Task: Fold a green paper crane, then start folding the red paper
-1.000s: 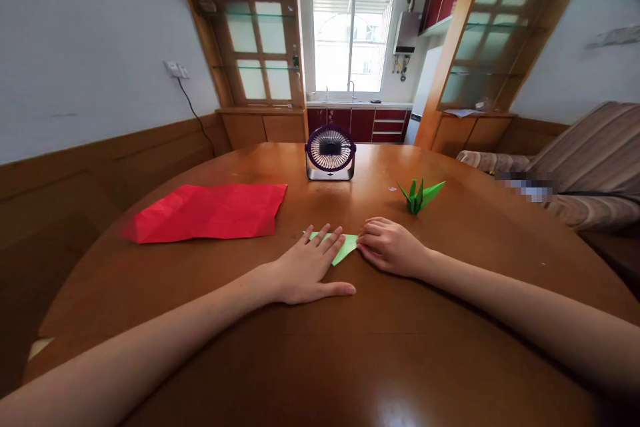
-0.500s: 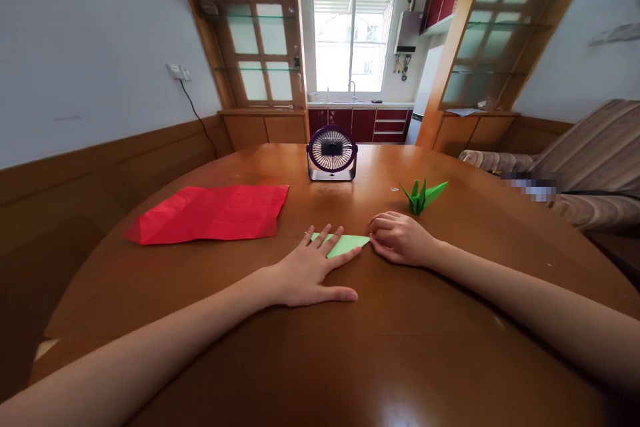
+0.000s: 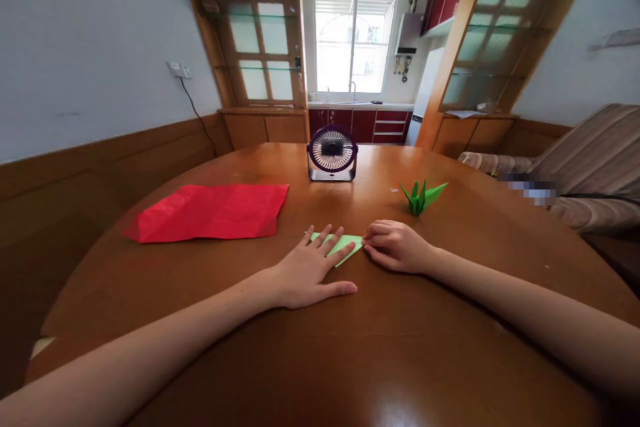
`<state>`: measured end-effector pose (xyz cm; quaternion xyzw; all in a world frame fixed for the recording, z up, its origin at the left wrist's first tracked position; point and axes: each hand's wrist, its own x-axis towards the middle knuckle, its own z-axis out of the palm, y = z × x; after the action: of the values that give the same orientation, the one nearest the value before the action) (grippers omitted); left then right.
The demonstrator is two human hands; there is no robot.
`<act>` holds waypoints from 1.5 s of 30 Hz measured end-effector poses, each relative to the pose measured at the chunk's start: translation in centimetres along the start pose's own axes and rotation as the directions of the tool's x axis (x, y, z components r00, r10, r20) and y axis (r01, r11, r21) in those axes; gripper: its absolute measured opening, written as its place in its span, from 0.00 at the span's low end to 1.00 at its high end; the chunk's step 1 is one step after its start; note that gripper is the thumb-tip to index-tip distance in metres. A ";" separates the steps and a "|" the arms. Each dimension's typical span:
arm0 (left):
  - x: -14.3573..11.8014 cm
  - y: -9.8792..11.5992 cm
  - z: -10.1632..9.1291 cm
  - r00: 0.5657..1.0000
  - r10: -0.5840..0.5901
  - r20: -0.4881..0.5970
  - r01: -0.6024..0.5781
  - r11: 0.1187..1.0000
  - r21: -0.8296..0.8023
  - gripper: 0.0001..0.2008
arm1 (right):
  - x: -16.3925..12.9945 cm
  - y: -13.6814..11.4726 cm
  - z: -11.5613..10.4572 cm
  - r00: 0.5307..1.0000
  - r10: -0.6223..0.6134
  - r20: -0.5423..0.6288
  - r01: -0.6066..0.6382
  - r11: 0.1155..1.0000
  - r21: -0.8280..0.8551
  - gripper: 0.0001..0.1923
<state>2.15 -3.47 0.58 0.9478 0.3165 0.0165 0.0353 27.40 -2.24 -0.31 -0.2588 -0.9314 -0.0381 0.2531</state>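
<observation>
**Fold may skew if the paper slips under the flat hand**

The left hand (image 3: 310,267) lies flat and spread wide, fingers pressing the near-left part of a light green folded paper (image 3: 345,243) onto the counter (image 3: 320,360). The right hand (image 3: 395,247) is curled narrow, fingertips bunched at the paper's right tip, touching it; whether it pinches the tip or only presses on it cannot be told. The paper sits between the two hands, mostly hidden under the left fingers, only a thin triangle showing.

Risks, judged from this pose:
- The counter looks glossy, so the paper can slide if the left hand eases off, and the crease would land off-line.
- Right fingertips work at a narrow point, and too hard a push could crumple or tear the tip.
- Little of the paper is visible past the left fingers, so edge alignment is hard to check and layers may be misaligned unnoticed.
- A small desk fan (image 3: 332,152) stands beyond both hands, facing them. Whether it runs cannot be told, but airflow could lift a loose flap.

A finished green paper crane (image 3: 421,196) stands just beyond the right hand, near enough for a wrist sweep to knock it. A red creased sheet (image 3: 210,212) lies well left of the left hand, out of the way.
</observation>
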 end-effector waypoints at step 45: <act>-2.0 -1.5 -0.8 0.997 0.074 0.008 -0.072 0.986 -0.150 0.40 | 1.7 -1.0 0.6 1.000 -0.007 0.030 0.010 0.996 -0.087 0.11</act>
<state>-0.37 -3.44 1.20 0.9536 0.2791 0.0351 0.1078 25.39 -2.21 0.05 -0.2661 -0.9337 -0.0759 0.2274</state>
